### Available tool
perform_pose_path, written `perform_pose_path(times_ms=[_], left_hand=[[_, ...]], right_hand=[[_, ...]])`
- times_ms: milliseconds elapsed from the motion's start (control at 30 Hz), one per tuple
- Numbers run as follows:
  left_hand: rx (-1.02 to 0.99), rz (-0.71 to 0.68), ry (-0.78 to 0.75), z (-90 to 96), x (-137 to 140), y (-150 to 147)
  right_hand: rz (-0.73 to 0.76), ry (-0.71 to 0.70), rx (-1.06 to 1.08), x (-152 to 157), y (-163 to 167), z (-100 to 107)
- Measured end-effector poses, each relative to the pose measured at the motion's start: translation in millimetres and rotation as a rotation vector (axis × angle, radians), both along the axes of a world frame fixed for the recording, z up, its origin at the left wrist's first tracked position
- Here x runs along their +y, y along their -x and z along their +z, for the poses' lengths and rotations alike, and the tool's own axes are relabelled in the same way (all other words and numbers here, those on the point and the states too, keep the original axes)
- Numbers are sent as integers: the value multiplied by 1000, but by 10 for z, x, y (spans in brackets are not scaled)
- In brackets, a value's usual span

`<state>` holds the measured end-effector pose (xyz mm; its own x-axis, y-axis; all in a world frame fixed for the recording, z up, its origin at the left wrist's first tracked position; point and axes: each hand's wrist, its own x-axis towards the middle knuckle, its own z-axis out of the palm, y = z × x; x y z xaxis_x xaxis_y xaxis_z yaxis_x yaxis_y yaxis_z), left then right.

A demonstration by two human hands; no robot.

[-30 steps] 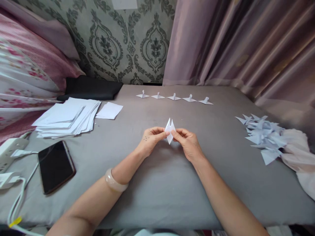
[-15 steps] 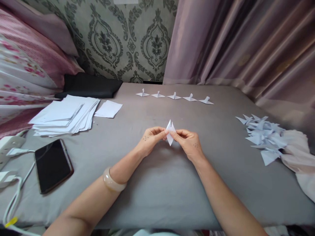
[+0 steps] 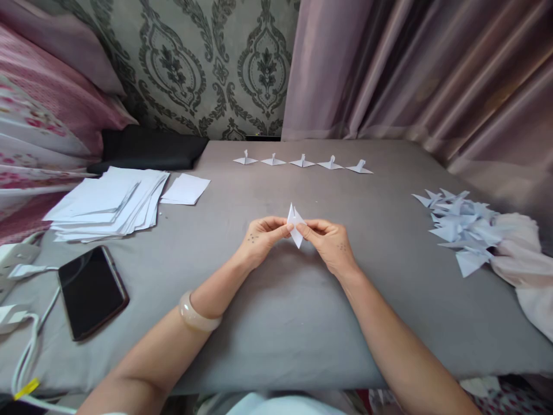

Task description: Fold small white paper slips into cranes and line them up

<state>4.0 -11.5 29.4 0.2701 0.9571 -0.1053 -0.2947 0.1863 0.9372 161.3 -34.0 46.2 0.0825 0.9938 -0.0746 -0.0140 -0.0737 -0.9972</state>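
A small white folded paper point(image 3: 296, 222), shaped like a narrow diamond with a split upper point, is held above the middle of the table. My left hand point(image 3: 264, 237) pinches its left edge between thumb and fingers. From the other side, my right hand point(image 3: 332, 239) grips it the same way, thumb pressed on the front. The fingertips behind the paper are hidden. Beyond my hands, a row of several white origami cranes point(image 3: 302, 161) stands at the back of the table. More folded paper pieces point(image 3: 464, 222) lie heaped at the right.
At the left are a stack of white paper sheets point(image 3: 103, 202), a smaller pile of paper squares point(image 3: 186, 189), a phone point(image 3: 93, 293) and a white power strip point(image 3: 17, 262) with cables. A black folded cloth point(image 3: 149, 148) lies behind them. Pale fabric point(image 3: 521, 253) bunches at the right edge.
The folded paper has turned slightly in my fingers, and its two upper points now show closer together. Both hands keep their pinch. The whole view has shifted a little.
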Motion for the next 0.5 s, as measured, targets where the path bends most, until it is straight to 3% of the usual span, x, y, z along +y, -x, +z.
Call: perform_pose_path(times_ms=[500], left_hand=[[-47, -75, -3, 71, -55, -43]], right_hand=[[-38, 18, 29, -3, 33, -1]])
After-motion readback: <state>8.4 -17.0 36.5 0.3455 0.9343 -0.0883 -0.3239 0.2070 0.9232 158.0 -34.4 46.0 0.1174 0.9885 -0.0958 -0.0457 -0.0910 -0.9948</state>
